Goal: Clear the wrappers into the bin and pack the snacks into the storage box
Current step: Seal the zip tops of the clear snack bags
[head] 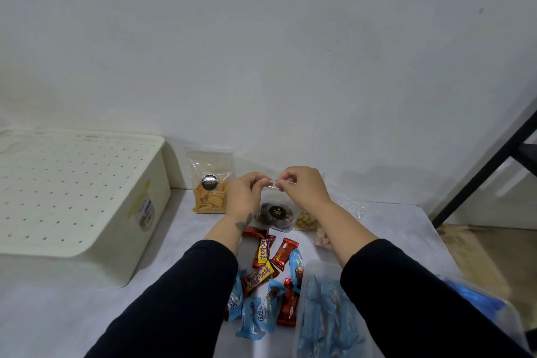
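Both hands' fingers (266, 182) pinch a pouch (274, 213); the clear box (312, 270) is part-filled, bars (261, 273) still loose.

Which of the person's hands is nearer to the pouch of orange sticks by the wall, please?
Left. The left hand sits just beside the pouch of orange sticks; the right hand is farther right.

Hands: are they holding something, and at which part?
Both the left hand and right hand pinch the clear plastic pouch of dark snacks at its top edge.
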